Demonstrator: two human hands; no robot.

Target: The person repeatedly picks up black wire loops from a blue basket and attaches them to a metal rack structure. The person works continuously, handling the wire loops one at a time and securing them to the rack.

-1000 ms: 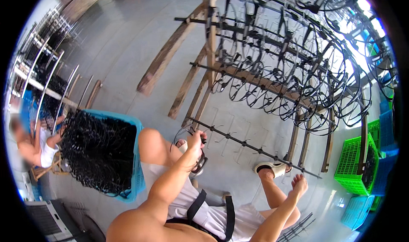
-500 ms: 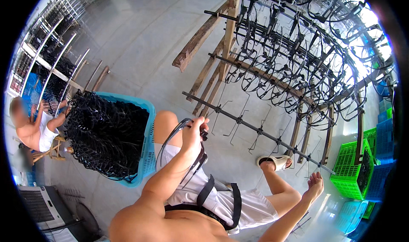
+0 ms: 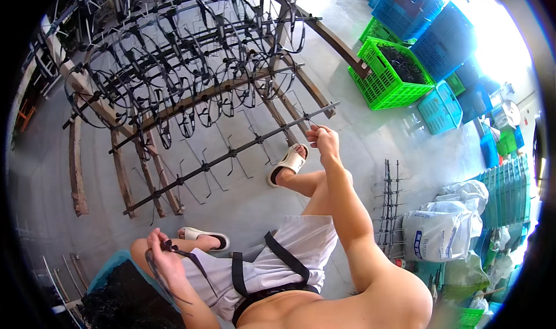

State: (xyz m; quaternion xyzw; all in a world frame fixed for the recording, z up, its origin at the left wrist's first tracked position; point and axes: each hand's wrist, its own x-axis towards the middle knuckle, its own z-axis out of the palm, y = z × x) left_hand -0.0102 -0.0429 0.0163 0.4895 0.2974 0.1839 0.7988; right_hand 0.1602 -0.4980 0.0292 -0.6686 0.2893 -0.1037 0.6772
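Note:
My left hand [image 3: 165, 262] is closed around thin black curved plastic pieces [image 3: 194, 259], whose strips trail over my lap and along my wrist. Farther out, my right hand [image 3: 324, 140] has its fingers pinched at a wire hook near the right end of a dark bar [image 3: 233, 153]. The bar carries several bent wire hooks and runs across the near side of a wooden rack. On the bars behind it hang many black looped pieces [image 3: 197, 68]. At the lower left, a blue basket [image 3: 119, 261] holds a heap of black pieces.
Wooden legs [image 3: 77, 173] of the rack stand on the grey floor. A green crate [image 3: 370, 89] with black pieces and several blue crates [image 3: 445, 39] are at the far right. White sacks [image 3: 437, 236] lie on the right beside spare hook bars [image 3: 391, 199].
My view has swung right, bringing the crates and sacks in and the co-worker out of sight. My right hand has reached the bar's right end. My left hand still holds the black pieces, lower now.

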